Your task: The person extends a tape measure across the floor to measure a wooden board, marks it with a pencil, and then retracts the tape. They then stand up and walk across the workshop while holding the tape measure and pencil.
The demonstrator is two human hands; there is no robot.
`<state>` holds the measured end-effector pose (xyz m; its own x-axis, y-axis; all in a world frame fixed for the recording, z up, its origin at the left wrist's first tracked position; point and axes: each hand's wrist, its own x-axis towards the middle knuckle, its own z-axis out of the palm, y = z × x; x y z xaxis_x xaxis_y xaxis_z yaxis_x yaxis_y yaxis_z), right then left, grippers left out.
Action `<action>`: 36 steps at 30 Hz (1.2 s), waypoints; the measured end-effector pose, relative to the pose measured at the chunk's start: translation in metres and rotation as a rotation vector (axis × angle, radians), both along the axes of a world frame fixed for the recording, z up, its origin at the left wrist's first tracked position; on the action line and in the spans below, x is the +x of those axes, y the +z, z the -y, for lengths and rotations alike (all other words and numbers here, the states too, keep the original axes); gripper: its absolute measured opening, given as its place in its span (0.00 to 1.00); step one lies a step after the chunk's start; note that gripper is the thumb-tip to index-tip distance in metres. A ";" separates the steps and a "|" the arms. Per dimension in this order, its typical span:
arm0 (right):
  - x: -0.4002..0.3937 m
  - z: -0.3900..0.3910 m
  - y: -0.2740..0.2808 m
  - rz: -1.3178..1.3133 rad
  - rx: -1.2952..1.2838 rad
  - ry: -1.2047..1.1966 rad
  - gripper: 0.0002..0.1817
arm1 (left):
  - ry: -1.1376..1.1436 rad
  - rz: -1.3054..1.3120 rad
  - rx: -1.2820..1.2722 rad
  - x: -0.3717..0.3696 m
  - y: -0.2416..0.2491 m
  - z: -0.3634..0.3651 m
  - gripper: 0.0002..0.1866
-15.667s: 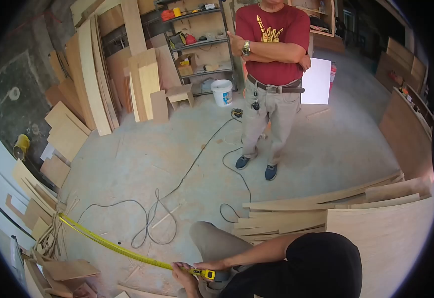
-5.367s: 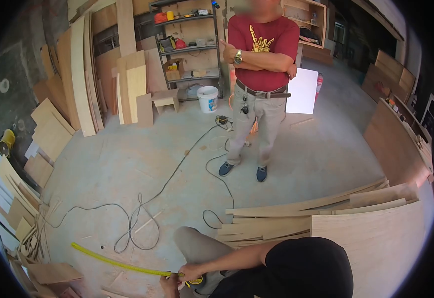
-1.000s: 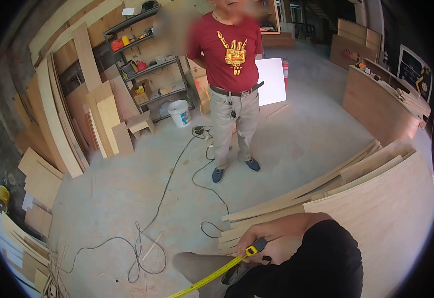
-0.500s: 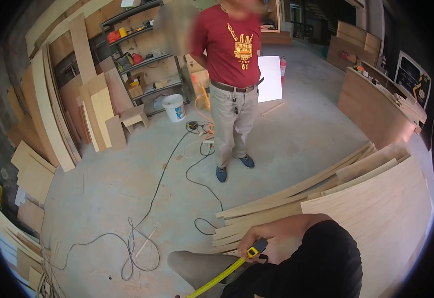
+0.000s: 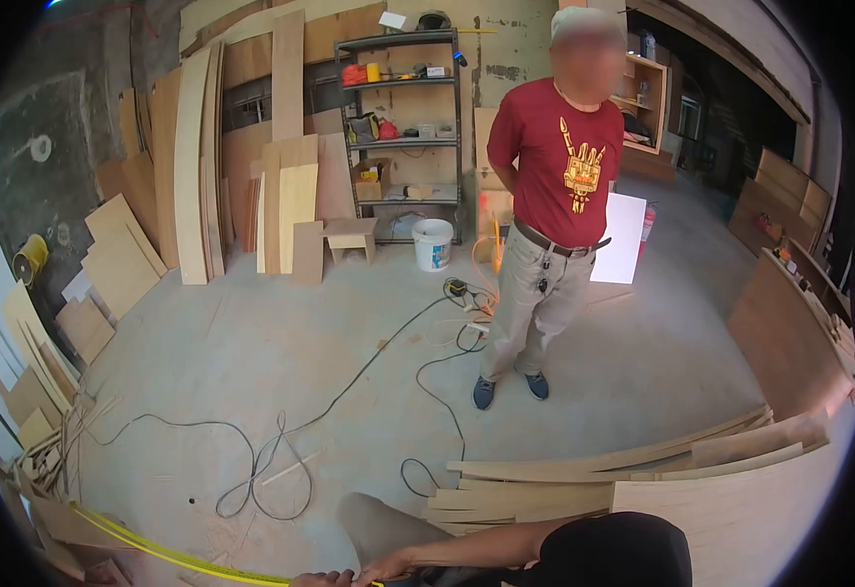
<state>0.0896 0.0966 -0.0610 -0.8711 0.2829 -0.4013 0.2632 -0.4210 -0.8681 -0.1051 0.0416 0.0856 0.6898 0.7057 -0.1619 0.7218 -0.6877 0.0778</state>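
Note:
At the bottom edge of the head view, my right hand (image 5: 386, 565) is closed near the end of a yellow tape measure (image 5: 187, 560); the tape's case is mostly hidden. Right beside it, my left hand (image 5: 325, 579) is closed at the tape and partly cut off by the frame. The extended blade runs leftward to wood pieces at the lower left. My bent knee (image 5: 378, 523) is just above the hands.
A person in a red shirt (image 5: 569, 161) stands in front. Black cable (image 5: 349, 377) lies looped on the floor. Wooden strips (image 5: 623, 460) and a large panel (image 5: 721, 499) lie at right. Boards lean by a shelf (image 5: 403, 144); a white bucket (image 5: 433, 247) stands below.
The view has swung left and up. The tape now stretches far to the left, my right hand is lower and further left, and my left hand has come into view beside it.

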 end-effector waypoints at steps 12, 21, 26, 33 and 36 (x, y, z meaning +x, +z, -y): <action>-0.003 0.014 -0.004 -0.120 -0.455 0.191 0.16 | 0.317 0.193 -0.133 0.008 -0.080 0.017 0.16; 0.006 0.019 0.040 -0.066 -0.502 -0.088 0.19 | 0.116 0.113 0.118 0.004 -0.085 -0.008 0.09; -0.001 0.013 0.024 -0.011 -0.462 -0.045 0.19 | 0.172 0.025 0.078 0.004 -0.085 -0.008 0.07; -0.013 0.005 -0.012 0.004 -0.504 0.009 0.16 | 0.497 -0.009 0.266 -0.024 -0.086 -0.009 0.22; -0.014 0.004 -0.009 0.018 -0.517 -0.033 0.15 | 0.875 0.030 0.299 -0.050 -0.104 -0.007 0.27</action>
<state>0.0755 0.0929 -0.0700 -0.8569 0.0711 -0.5105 0.2552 -0.8019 -0.5402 -0.1550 0.0490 -0.0181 -0.1079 0.9868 0.1206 0.9942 0.1072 0.0121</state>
